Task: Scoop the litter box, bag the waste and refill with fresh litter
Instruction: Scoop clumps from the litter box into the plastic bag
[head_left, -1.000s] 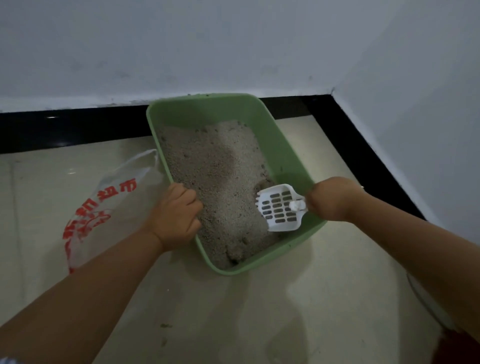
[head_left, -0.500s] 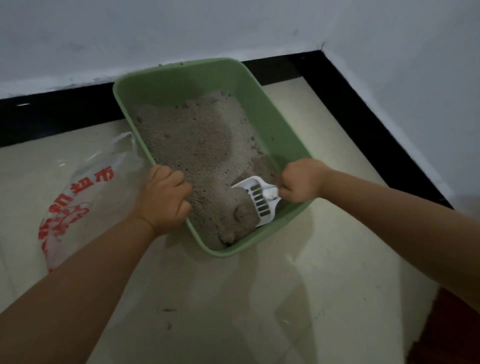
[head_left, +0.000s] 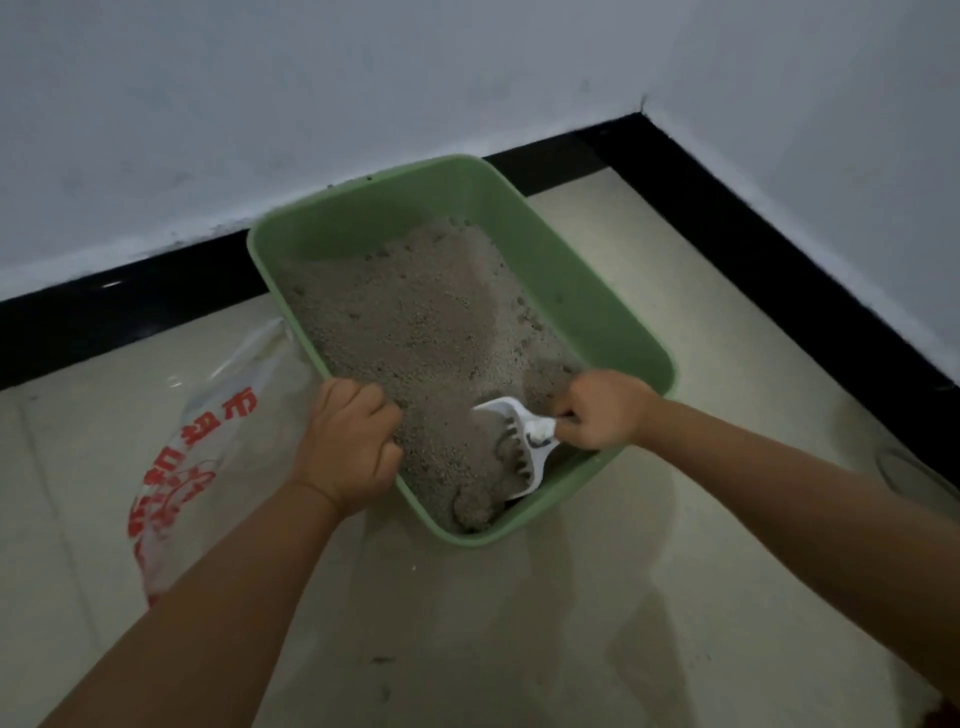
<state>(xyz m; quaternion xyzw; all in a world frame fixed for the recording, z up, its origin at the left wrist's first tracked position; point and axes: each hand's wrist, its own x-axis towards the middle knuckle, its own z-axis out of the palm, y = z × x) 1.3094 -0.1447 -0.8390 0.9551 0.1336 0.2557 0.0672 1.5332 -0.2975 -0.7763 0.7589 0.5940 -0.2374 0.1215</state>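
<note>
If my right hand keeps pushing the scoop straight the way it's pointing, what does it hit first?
Probably the grey clump in the near corner, just ahead of the white scoop that the right hand grips. Beyond it is the green litter box wall; depth is hard to judge.

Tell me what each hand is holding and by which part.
Right hand grips the white scoop by its handle. Left hand grips the green litter box by its near-left rim.

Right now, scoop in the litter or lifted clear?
In the litter. The white scoop is dug into the grey litter at the green box's near corner, handle gripped by the right hand.
</note>
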